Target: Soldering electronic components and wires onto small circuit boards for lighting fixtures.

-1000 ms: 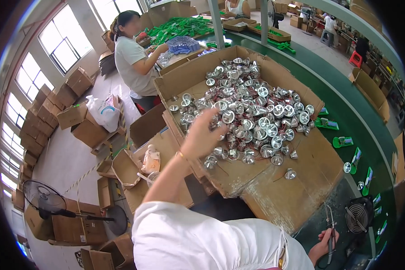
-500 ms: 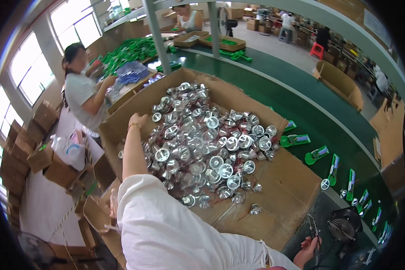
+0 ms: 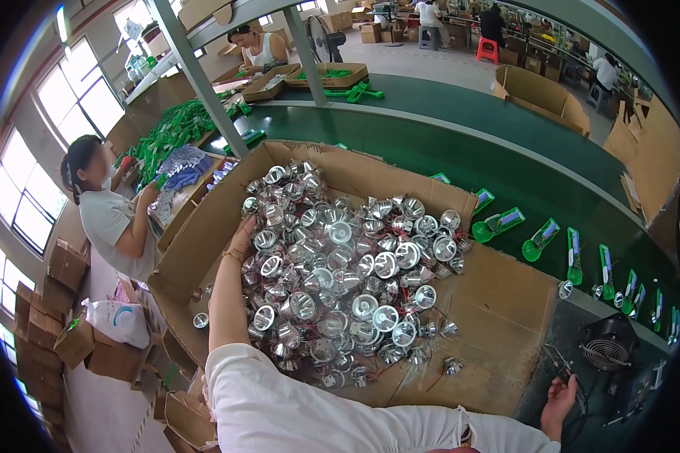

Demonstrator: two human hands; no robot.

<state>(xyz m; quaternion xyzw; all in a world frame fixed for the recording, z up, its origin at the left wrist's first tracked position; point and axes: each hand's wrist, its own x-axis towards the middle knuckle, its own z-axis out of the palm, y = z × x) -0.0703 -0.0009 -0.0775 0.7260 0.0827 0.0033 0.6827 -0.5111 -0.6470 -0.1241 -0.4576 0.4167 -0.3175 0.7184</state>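
A large open cardboard box (image 3: 499, 302) lies in front of me, holding a heap of shiny silver reflector cups (image 3: 302, 306) with thin red wires. My left hand (image 3: 242, 238) reaches over the heap's left edge and touches the cups there. Its fingertips are partly hidden among them, so I cannot tell whether they grip one. At the lower right my right hand (image 3: 557, 400) is closed around a thin dark tool with a cord (image 3: 564, 370), perhaps a soldering iron. A small black fan (image 3: 608, 343) stands beside it.
Along the green conveyor belt (image 3: 431, 128) lie several green housings (image 3: 499, 224), some with silver cups beside them. A grey metal post (image 3: 200, 79) rises behind the box. A person in a white shirt (image 3: 113, 219) works at the left, near a green pile (image 3: 170, 132).
My left hand has moved right, from beside the heap in among the cups. The view has shifted and tilted. My right hand still holds the tool.
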